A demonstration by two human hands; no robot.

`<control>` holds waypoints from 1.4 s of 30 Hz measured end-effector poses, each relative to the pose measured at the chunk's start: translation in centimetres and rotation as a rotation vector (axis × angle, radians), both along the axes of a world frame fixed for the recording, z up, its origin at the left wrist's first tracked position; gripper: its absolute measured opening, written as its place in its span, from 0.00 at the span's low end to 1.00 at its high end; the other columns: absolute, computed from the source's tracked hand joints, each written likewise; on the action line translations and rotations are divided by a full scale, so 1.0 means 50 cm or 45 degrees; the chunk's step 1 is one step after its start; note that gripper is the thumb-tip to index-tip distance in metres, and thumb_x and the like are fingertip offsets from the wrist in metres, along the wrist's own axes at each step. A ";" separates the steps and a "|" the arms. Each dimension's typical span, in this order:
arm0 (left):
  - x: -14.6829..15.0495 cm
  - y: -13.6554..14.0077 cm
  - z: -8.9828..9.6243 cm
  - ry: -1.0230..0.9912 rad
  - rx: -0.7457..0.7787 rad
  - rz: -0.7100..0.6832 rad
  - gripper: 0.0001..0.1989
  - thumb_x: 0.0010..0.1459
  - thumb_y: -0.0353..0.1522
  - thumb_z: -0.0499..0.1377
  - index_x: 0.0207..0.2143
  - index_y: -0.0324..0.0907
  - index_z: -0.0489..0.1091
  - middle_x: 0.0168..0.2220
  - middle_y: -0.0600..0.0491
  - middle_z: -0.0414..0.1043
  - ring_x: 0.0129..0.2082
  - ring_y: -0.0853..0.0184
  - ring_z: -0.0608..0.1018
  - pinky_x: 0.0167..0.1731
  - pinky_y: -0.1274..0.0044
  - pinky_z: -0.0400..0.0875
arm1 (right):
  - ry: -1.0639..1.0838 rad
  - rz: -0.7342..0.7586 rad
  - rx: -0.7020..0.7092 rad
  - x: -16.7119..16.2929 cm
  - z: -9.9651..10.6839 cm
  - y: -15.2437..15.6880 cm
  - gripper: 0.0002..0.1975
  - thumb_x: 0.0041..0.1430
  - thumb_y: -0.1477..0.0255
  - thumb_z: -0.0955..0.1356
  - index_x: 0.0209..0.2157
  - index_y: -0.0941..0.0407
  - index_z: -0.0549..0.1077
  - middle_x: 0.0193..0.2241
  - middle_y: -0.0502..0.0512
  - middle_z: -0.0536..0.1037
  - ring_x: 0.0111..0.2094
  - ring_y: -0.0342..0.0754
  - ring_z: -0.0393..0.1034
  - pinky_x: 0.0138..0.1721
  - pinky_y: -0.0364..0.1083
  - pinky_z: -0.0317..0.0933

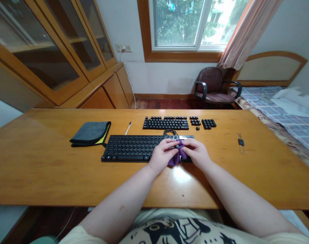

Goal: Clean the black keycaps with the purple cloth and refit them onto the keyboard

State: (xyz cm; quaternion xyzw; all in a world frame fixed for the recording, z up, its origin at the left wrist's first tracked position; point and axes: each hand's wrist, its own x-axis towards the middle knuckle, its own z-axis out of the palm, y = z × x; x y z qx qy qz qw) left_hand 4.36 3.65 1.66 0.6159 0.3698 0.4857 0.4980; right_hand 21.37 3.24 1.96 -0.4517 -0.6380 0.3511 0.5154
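Note:
Above the right end of a black keyboard (130,148), both of my hands are pinched around a bunched purple cloth (173,160). The fingers of my left hand (162,155) are closed at the cloth's left side, where a small dark piece, perhaps a keycap, shows at the fingertips. My right hand (197,153) grips the cloth's right side between thumb and fingers. Most of the keyboard's keycaps are off, leaving bare switch posts; a few stay on along its front row. My hands and the cloth hide its right part. Its coiled cable (170,132) lies just behind it.
Loose black keycaps (166,123) lie in keyboard order behind the keyboard, with a number-pad block (209,124) and a single keycap (197,128) to their right. A folded grey cloth (89,132) and a white toothbrush (128,128) are at left. A keycap puller (241,142) lies at right.

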 end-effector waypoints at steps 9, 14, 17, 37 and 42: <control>0.013 0.001 -0.001 -0.333 -0.367 0.017 0.16 0.45 0.27 0.63 0.40 0.39 0.71 0.38 0.49 0.75 0.40 0.66 0.76 0.45 0.70 0.69 | 0.056 -0.003 -0.068 0.004 -0.005 0.001 0.06 0.46 0.69 0.71 0.30 0.53 0.77 0.31 0.54 0.76 0.34 0.49 0.71 0.39 0.49 0.65; 0.017 -0.002 -0.006 -0.326 -0.380 0.085 0.11 0.42 0.28 0.65 0.32 0.38 0.72 0.33 0.50 0.76 0.35 0.67 0.77 0.41 0.72 0.72 | 0.028 0.042 -0.047 0.001 -0.008 -0.001 0.10 0.41 0.69 0.74 0.30 0.53 0.77 0.30 0.54 0.76 0.33 0.49 0.70 0.37 0.49 0.65; 0.014 -0.003 -0.012 -0.209 -0.305 0.092 0.07 0.44 0.29 0.64 0.29 0.38 0.74 0.32 0.50 0.76 0.34 0.65 0.77 0.41 0.71 0.72 | 0.106 0.028 -0.073 -0.002 -0.010 -0.002 0.08 0.38 0.68 0.75 0.24 0.54 0.76 0.26 0.53 0.76 0.30 0.48 0.70 0.34 0.48 0.65; 0.003 0.000 -0.007 0.028 -0.063 0.134 0.07 0.47 0.28 0.62 0.31 0.42 0.77 0.34 0.50 0.77 0.37 0.64 0.77 0.45 0.70 0.70 | 0.305 0.031 -0.380 -0.010 0.002 -0.004 0.10 0.37 0.65 0.74 0.20 0.56 0.75 0.24 0.52 0.74 0.18 0.41 0.63 0.17 0.42 0.59; 0.014 -0.002 -0.011 -0.181 -0.338 0.065 0.12 0.42 0.26 0.64 0.33 0.38 0.73 0.35 0.49 0.77 0.36 0.65 0.78 0.42 0.70 0.72 | 0.226 -0.011 -0.241 -0.005 0.007 0.000 0.07 0.41 0.66 0.73 0.23 0.54 0.76 0.25 0.52 0.76 0.29 0.47 0.70 0.34 0.48 0.65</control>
